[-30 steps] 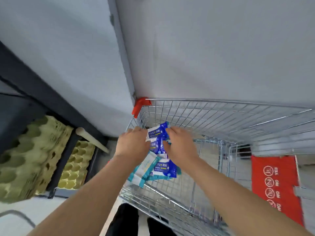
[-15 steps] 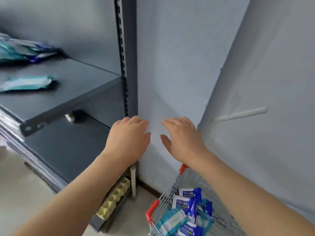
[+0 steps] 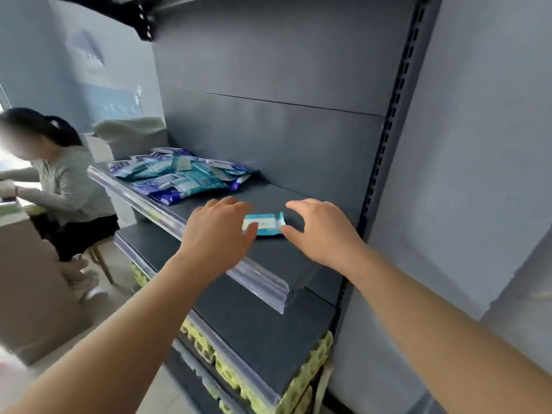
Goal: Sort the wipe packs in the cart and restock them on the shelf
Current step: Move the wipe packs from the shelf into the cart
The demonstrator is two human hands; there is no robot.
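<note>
Shelving of dark grey metal fills the head view. A single teal wipe pack point(image 3: 264, 224) lies flat on the middle shelf point(image 3: 270, 258) at the centre of the frame, set apart to the right of a loose pile of wipe packs point(image 3: 179, 177) in blue and teal that occupies the shelf's left stretch. As a judgement, the gap suggests that this pack starts a separate group for its kind, which would fit the sorting the task asks for. It lies a little behind the clear price rail point(image 3: 263, 282) along the shelf's front edge, far enough in that it should not slide off. The left hand point(image 3: 219, 231) and the right hand point(image 3: 324, 231) flank the pack from either end, palms down, fingers loosely spread and only slightly bent. The left thumb overlaps the pack's left end and the right thumb comes up to its right end, but blur makes it hard to say whether either thumb truly touches the wrapper, and neither hand appears to pinch it. Both forearms reach up from the lower corners of the frame and converge on the shelf. Yellow egg trays point(image 3: 295, 389) sit stacked beneath the lower shelf at the bottom centre, and another person point(image 3: 68, 186) in a grey top is at the left edge. The cart is not in view.
</note>
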